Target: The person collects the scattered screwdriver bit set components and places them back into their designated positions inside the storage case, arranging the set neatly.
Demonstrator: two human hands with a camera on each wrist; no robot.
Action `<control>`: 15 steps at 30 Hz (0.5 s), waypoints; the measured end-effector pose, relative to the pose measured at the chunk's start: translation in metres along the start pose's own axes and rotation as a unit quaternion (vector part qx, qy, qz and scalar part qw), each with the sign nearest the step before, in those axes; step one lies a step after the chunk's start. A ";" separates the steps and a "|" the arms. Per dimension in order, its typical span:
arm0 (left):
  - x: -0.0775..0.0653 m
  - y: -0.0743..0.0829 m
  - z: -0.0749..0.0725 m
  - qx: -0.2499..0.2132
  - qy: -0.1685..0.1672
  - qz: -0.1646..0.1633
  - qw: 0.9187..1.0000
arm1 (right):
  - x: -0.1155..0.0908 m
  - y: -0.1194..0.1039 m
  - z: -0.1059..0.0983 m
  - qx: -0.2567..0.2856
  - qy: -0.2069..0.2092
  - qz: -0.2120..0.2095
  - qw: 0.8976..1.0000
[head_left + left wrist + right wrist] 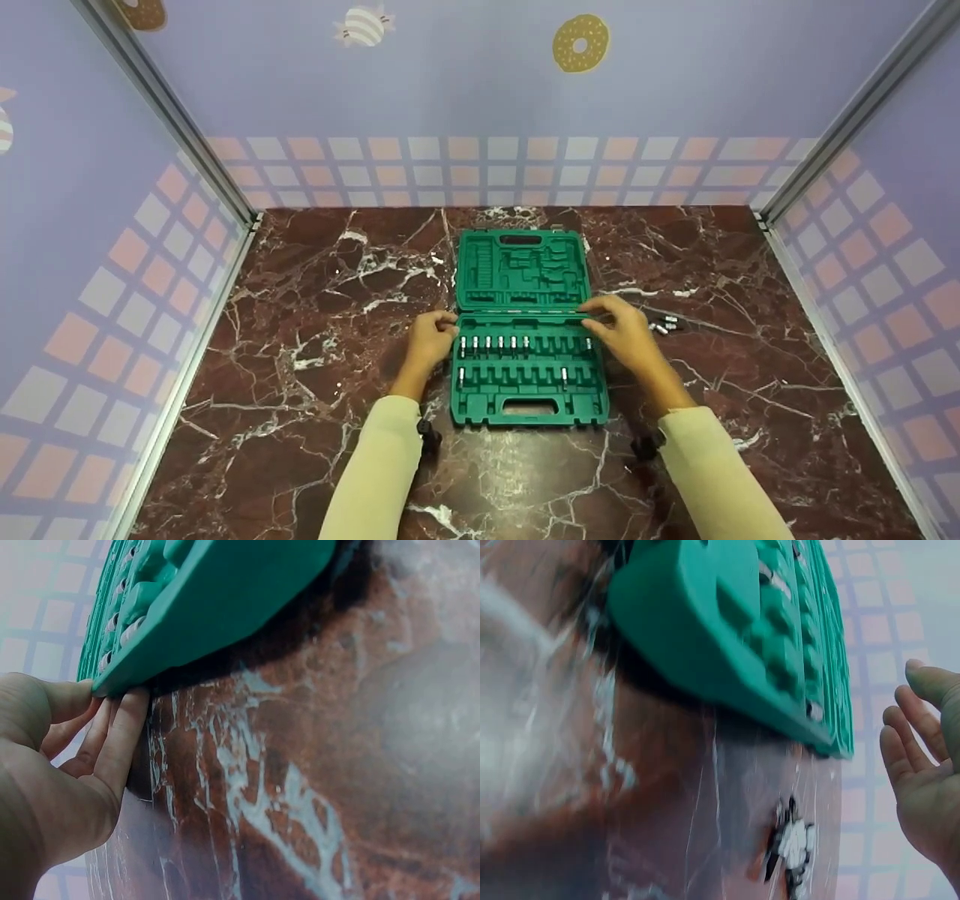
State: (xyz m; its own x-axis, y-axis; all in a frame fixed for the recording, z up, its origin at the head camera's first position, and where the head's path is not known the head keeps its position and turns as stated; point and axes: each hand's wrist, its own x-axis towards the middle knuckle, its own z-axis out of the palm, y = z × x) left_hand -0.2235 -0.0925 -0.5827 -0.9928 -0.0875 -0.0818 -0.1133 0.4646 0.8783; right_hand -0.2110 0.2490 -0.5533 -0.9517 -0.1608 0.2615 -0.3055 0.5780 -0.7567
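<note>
A green plastic tool case (525, 262) lies unfolded on the table, its moulded lid leaning back. Small metal bit sockets (501, 343) stand in its two slotted rows, mostly at the left of the upper row. My left hand (431, 341) pinches the case's left edge near the hinge; the left wrist view shows the thumb (71, 699) above and fingers beneath. My right hand (626, 334) hovers by the upper right corner, thumb and fingers spread. In the right wrist view, this hand (926, 765) holds nothing and is apart from the case.
A few loose metal pieces (664, 325) lie right of the case, behind my right hand. The dark red marbled table (300, 315) is bounded by patterned panels (480, 90) at the back and both sides, with metal corner posts.
</note>
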 end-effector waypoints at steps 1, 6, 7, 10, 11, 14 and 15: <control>0.000 0.000 0.000 -0.001 -0.001 -0.002 1.000 | -0.002 0.002 -0.003 0.001 0.009 0.002 1.000; 0.000 0.000 0.000 -0.003 -0.003 -0.007 1.000 | -0.011 0.015 -0.018 -0.005 0.041 0.019 0.999; 0.000 0.000 0.000 -0.003 -0.003 -0.007 1.000 | -0.014 0.017 -0.021 -0.010 0.045 0.023 0.999; 0.000 0.000 0.000 -0.004 -0.003 -0.007 1.000 | -0.020 0.024 -0.030 -0.040 0.051 0.031 0.997; 0.000 0.000 0.000 -0.004 -0.003 -0.005 1.000 | -0.022 0.025 -0.032 -0.050 0.050 0.033 0.997; 0.000 -0.001 -0.001 -0.006 -0.004 -0.002 1.000 | -0.028 0.033 -0.038 -0.076 0.043 0.034 0.996; 0.000 -0.001 -0.001 -0.006 -0.004 0.000 1.000 | -0.030 0.035 -0.039 -0.080 0.040 0.036 0.995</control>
State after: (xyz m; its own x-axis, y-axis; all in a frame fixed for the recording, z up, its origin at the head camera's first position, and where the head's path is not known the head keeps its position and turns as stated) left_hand -0.2230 -0.0934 -0.5827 -0.9930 -0.0815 -0.0860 -0.1139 0.4546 0.8834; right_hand -0.1920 0.3051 -0.5645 -0.9639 -0.0532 0.2611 -0.2209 0.7071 -0.6717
